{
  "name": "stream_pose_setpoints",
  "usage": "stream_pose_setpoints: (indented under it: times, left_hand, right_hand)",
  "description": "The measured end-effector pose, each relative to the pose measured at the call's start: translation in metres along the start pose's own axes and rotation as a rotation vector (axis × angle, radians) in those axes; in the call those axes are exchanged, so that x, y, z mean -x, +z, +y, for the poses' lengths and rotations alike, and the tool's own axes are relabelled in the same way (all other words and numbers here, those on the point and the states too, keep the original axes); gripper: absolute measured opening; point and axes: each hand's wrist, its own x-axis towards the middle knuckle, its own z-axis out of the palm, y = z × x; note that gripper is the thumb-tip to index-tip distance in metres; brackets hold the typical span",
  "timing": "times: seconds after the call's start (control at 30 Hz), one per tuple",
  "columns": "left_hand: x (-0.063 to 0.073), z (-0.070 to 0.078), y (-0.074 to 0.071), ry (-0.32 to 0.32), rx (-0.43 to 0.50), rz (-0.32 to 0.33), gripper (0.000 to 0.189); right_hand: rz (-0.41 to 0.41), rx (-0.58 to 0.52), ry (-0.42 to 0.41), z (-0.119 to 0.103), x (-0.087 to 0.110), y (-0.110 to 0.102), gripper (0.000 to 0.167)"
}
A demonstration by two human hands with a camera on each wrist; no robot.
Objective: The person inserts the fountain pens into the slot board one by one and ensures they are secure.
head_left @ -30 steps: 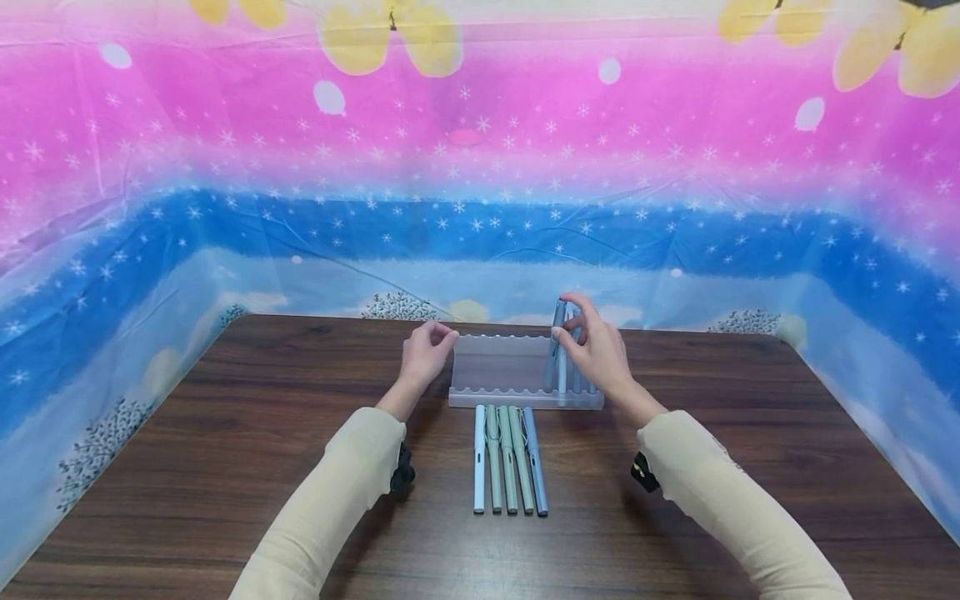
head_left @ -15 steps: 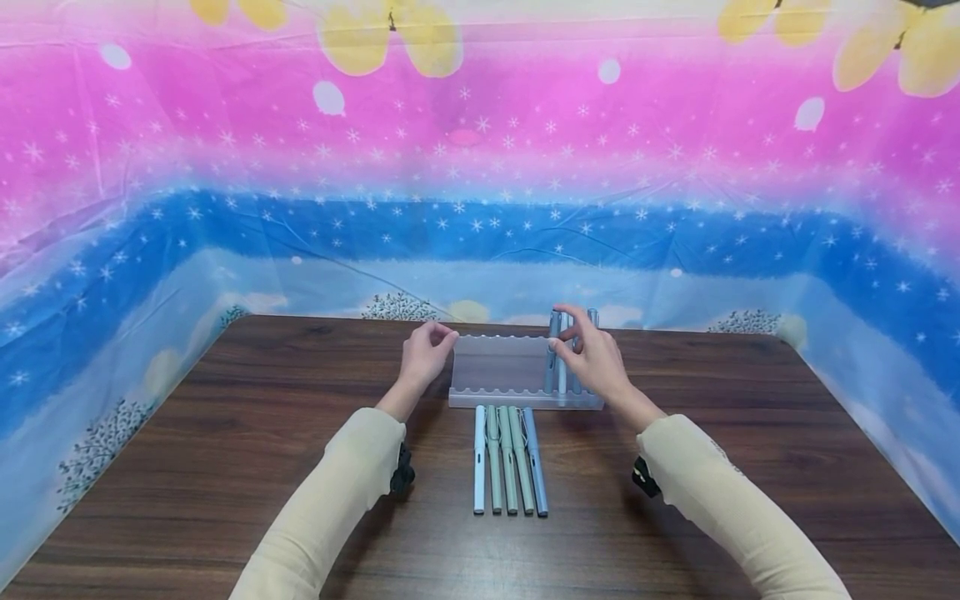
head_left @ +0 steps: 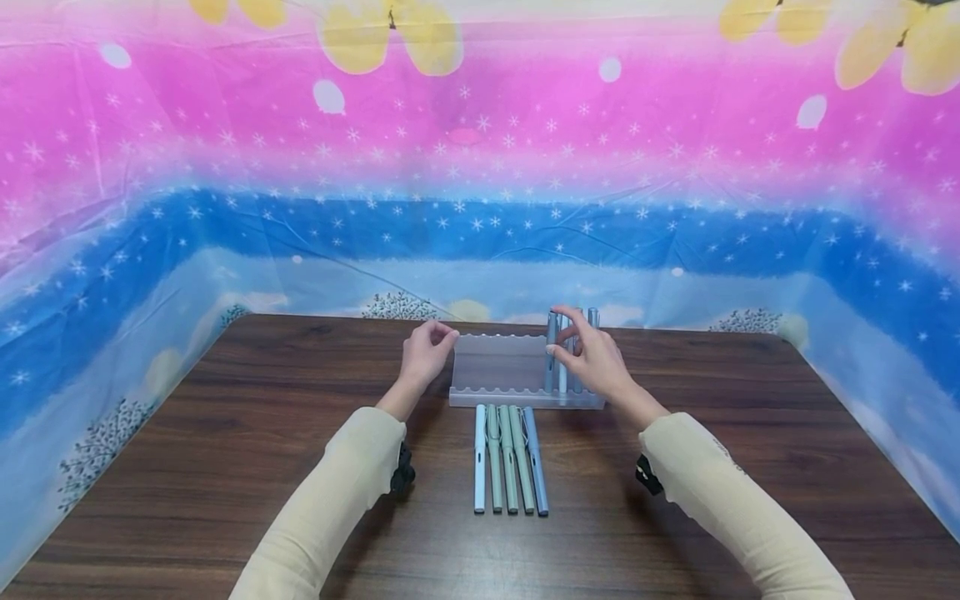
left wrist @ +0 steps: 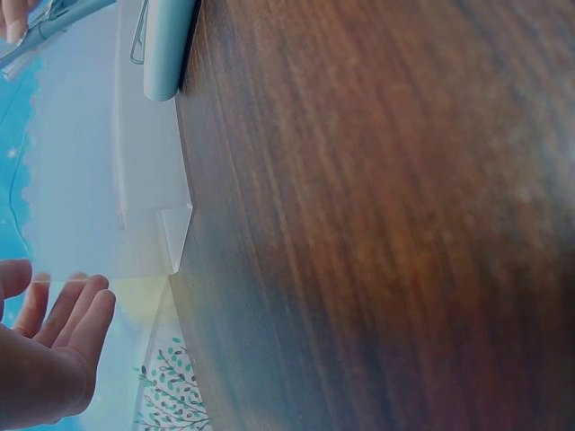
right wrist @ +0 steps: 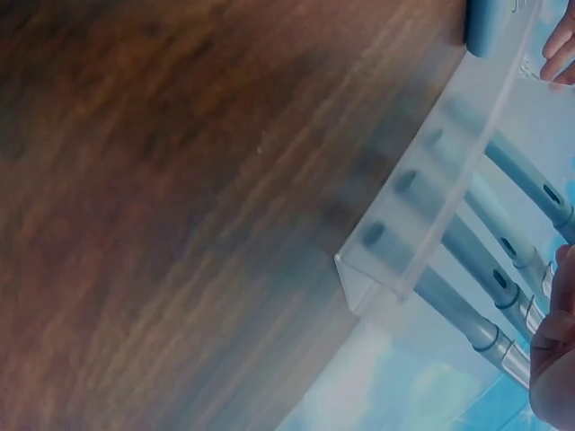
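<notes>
A clear plastic pen rack with notched edges stands on the table. My left hand pinches its upper left corner between thumb and fingers; in the left wrist view that hand is beside the rack's end. My right hand holds a dark blue-grey pen by its upper part, thumb on the near side and index finger at the top. That pen leans in a notch, its lower end inside the rack's front ledge. Several other pens lean to its right, including a pale one, partly hidden by the hand.
In front of the rack several pens lie side by side on the brown wooden table: a pale blue pen, green pens and a blue pen. A patterned cloth hangs behind the table.
The pen in my right hand has gone down and slightly left, from tilted to nearly upright in its notch. The left hand and the pens on the table stay put.
</notes>
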Motion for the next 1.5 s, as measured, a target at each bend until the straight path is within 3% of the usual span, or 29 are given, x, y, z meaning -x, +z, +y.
stream_pose_setpoints:
  times: [0.4,1.2,1.5]
  left_hand:
    - [-0.001,-0.001,0.000,-0.010,-0.003,-0.004,0.020]
    - [0.000,0.000,0.001,-0.011,-0.019,0.001,0.020]
    - [-0.001,-0.001,0.001,-0.014,-0.006,0.002,0.019]
  right_hand:
    - [-0.032,0.046,0.016,0.004,-0.002,0.000,0.058]
    - [-0.139,0.071,0.137,0.002,-0.013,-0.002,0.058]
    - [-0.152,0.093,0.140,0.000,-0.014,-0.001,0.057]
